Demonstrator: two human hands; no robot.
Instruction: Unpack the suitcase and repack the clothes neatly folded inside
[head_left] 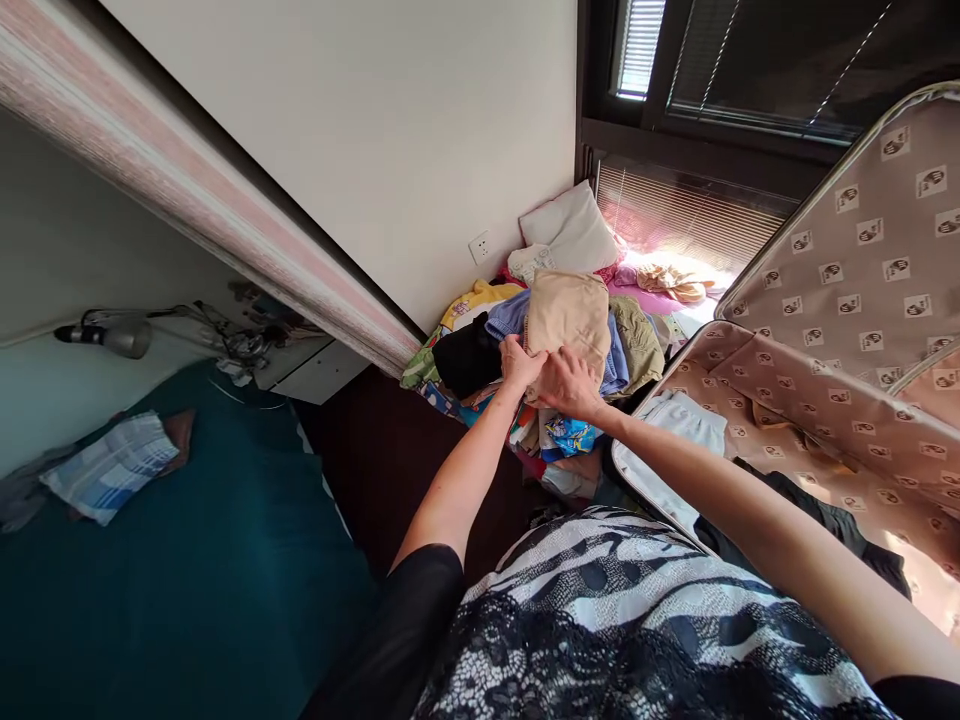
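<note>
A folded beige garment (568, 312) lies on top of a heap of mixed clothes (480, 350) against the wall. My left hand (520, 362) is closed on the near edge of the beige garment. Beside it, my right hand (570, 385) pinches the same edge, fingers curled. Under the beige piece lie a blue garment (510, 315), a black one (466, 360) and an olive one (639, 340).
An open suitcase (840, 300) with a patterned beige lining stands at the right, with a white garment (682, 420) and a black one (825, 515) in it. A white pillow (571, 232) lies beyond the heap. A teal bed (187, 560) with a checked cloth (112, 465) fills the left.
</note>
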